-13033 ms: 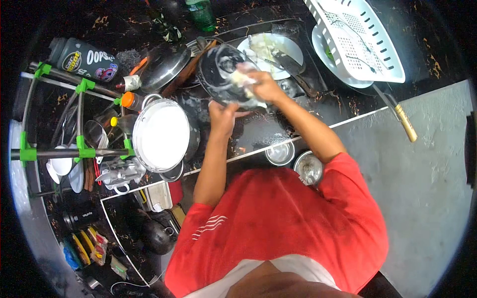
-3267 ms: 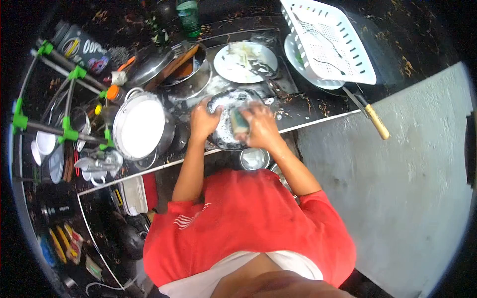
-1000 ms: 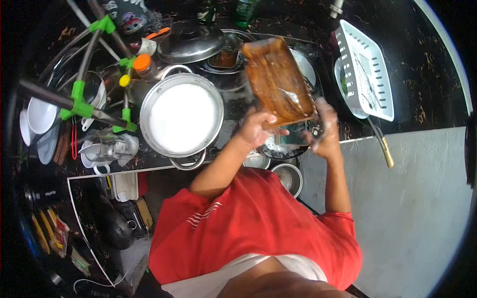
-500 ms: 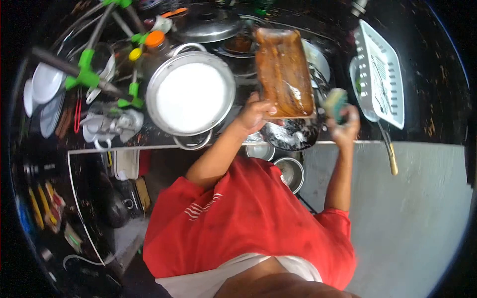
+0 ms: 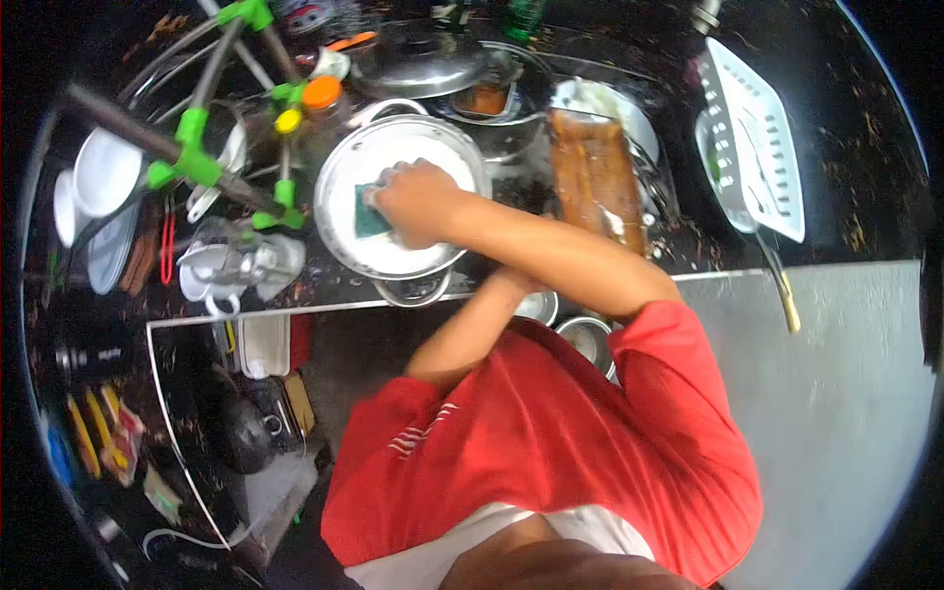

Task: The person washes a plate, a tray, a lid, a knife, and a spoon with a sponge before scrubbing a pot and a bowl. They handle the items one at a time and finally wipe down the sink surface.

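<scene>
Head camera: I see a kitchen from above, looking down past a red-shirted torso at a black, marbled tabletop [image 5: 855,197]. My landmark is a wide, two-handled metal pot [image 5: 480,177] standing near the front edge, its inside bright white; I cannot tell whether that is liquid, foam or bare surface.

The right hand [image 5: 418,202] reaches across the body to the pot, fingers clamped on a sponge [image 5: 371,218], green side showing. The sponge is within the pot's rim, toward the pot's left; its depth is unclear to me.

The left hand [image 5: 516,282] is to the lower right of the pot, mostly hidden under the right forearm. I cannot tell whether its fingers are apart, together or gripping something.

To the right of the pot is a long brown tray [image 5: 595,177], streaked with white suds, its lower end covered by the forearm. Past the tray's top is a white plate [image 5: 644,126] with food scraps. Farther right of the pot sits a white slotted basket [image 5: 726,147].

Above the pot lie a shiny metal lid [image 5: 418,71] and, toward its upper left, an orange-capped jar [image 5: 324,101]. Left of the pot stands a rack with green joints [image 5: 200,165], with a clear pitcher [image 5: 236,258] near it. Two metal bowls [image 5: 590,340] show below and right of the pot, past the tabletop's edge.
</scene>
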`<state>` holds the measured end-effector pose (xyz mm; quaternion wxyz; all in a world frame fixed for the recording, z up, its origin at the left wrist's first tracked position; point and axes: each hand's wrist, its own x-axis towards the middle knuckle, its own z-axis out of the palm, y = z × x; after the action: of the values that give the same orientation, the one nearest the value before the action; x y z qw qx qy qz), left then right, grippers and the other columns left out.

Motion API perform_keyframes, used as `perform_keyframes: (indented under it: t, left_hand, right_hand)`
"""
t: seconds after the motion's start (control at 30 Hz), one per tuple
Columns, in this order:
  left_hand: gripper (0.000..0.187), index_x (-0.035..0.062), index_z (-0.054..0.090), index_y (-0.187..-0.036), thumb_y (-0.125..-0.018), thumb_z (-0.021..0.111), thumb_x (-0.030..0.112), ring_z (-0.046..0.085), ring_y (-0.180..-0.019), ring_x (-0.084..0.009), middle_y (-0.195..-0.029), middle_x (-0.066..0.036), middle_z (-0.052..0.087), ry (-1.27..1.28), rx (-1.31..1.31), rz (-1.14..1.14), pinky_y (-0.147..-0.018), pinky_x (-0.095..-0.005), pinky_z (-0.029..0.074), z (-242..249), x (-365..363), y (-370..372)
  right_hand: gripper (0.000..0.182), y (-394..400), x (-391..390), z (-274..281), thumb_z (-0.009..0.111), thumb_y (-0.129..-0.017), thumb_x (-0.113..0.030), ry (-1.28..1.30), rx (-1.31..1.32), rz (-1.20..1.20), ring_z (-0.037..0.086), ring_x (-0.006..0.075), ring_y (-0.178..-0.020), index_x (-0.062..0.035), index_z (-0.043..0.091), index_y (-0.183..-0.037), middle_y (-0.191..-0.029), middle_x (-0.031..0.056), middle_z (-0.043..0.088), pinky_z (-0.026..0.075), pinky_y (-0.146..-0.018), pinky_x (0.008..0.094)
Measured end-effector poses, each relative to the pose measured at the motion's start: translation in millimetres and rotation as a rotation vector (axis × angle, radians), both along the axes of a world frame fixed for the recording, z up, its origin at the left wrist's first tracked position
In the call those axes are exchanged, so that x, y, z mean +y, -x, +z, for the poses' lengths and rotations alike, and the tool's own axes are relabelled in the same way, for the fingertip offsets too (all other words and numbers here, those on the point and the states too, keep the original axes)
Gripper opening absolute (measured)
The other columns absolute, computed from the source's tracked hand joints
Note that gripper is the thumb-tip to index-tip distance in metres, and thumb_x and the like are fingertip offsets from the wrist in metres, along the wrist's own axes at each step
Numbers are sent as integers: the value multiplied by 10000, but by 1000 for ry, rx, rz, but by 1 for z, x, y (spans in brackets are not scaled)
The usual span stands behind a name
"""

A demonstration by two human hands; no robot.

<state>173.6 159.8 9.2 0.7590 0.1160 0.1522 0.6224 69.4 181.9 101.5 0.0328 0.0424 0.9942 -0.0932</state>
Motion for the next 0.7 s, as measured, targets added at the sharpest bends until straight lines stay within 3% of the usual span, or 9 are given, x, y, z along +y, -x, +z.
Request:
perform_keyframes:
  t: [0.1, 0.13, 0.2, 0.23, 0.3, 0.37, 0.5, 0.6, 0.7]
  left_hand:
    - [472, 47, 455, -1282, -966, 415, 395, 526, -1121, -231, -1264, -123, 533, -480, 328, 34, -955, -387, 421, -30, 0, 7]
    - [472, 47, 455, -1282, -966, 415, 395, 526, -1121, -231, -1264, -123, 533, -486, 323, 19, -955, -387, 421, -32, -1, 9]
    - [458, 53, 517, -1216, -920, 515, 402, 559, -1079, -241, -1200, -126, 578, -185, -254, -248, -929, -409, 444, -30, 1, 15]
    - [458, 53, 517, -1216, -920, 515, 402, 559, -1079, -241, -1200, -126, 578, -187, -251, -252, -929, -409, 444, -26, 4, 14]
    - [495, 35, 446, -1240, -820, 651, 198, 649, -807, -243, -1117, -159, 592, -11, 33, -101, -701, -399, 545, -14, 9, 14]
    - [456, 5, 443, -1182, -762, 575, 121, 662, -702, -291, -933, -174, 638, -80, 259, -46, -533, -373, 559, 23, 7, 23]
    - [416, 27, 477, -1157, -759, 575, 96, 661, -704, -307, -910, -168, 635, -85, 241, -75, -578, -395, 560, 28, 26, 29]
    - [360, 32, 487, -1108, -763, 570, 88, 659, -703, -304, -900, -174, 630, -12, 264, -105, -583, -408, 554, 16, 50, 26]
    - [289, 30, 494, -1054, -777, 556, 82, 659, -704, -305, -898, -176, 626, 0, 381, -153, -591, -430, 544, 35, 58, 10]
  right_hand:
    - [424, -5, 4, 2, 684, -668, -230, 9, 24, -40, 591, 319, -954, -98, 618, -1066, -966, 153, 609, 467, -805, 428]
    - [426, -6, 6, 8, 683, -661, -226, 20, 114, -44, 594, 322, -944, -102, 620, -1064, -961, 152, 609, 473, -795, 422]
    - [403, -16, 11, 36, 693, -627, -209, 34, 353, -126, 595, 326, -886, -97, 620, -1007, -904, 150, 600, 475, -751, 433]
    - [390, -23, 16, 56, 697, -619, -205, 48, 407, -169, 595, 328, -862, -91, 617, -982, -883, 149, 595, 473, -734, 442]
    - [353, -49, 42, 77, 693, -618, -190, -45, 613, -221, 590, 336, -820, -74, 602, -938, -852, 158, 581, 470, -702, 459]
    - [349, -88, 77, 96, 684, -642, -180, -53, 571, -364, 593, 361, -818, -69, 599, -961, -870, 171, 583, 476, -715, 468]
    - [494, -169, 119, 51, 658, -676, -236, -34, 349, -695, 611, 401, -898, -143, 586, -1156, -1003, 229, 615, 490, -818, 476]
    - [474, -183, 139, 9, 658, -719, -351, -32, 234, -686, 616, 386, -898, -190, 589, -1159, -1029, 217, 610, 496, -808, 469]
    - [421, -171, 193, -3, 631, -756, -375, -119, 368, -787, 623, 374, -880, -197, 597, -1136, -1019, 209, 613, 505, -772, 471]
